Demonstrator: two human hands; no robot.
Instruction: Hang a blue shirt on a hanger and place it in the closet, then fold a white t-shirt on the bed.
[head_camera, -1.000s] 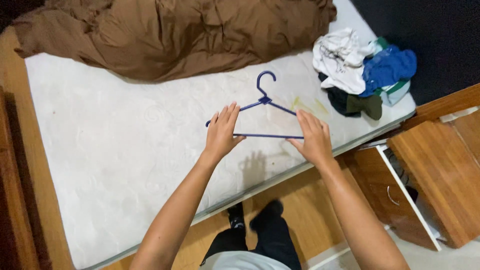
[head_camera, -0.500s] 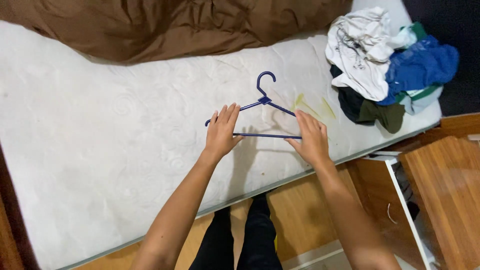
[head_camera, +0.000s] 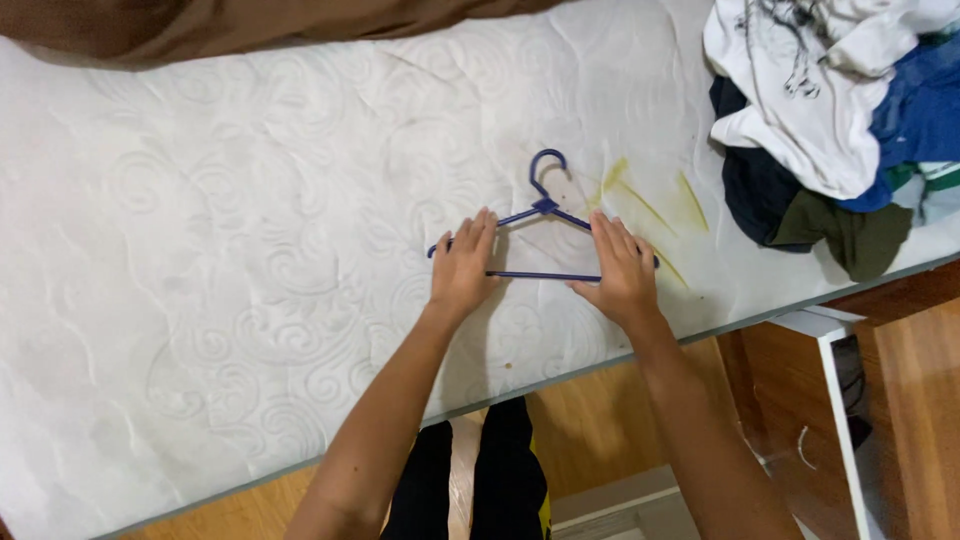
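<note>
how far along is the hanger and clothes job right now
Early, by the look of it. Done: a bare blue hanger lies flat on the white mattress. In hand: the left hand and right hand press on its two ends. Left: the heap of clothes lies crumpled on the right, apart from the hanger, nothing hung.

Both arms fwd, left hand (head_camera: 463, 268) & right hand (head_camera: 622, 272) palms down.

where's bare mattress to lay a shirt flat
The widest free patch on the mattress runs left of the left hand, below the brown blanket. It is crowded on the right: the clothes pile sits past the blue hanger and right hand.
</note>
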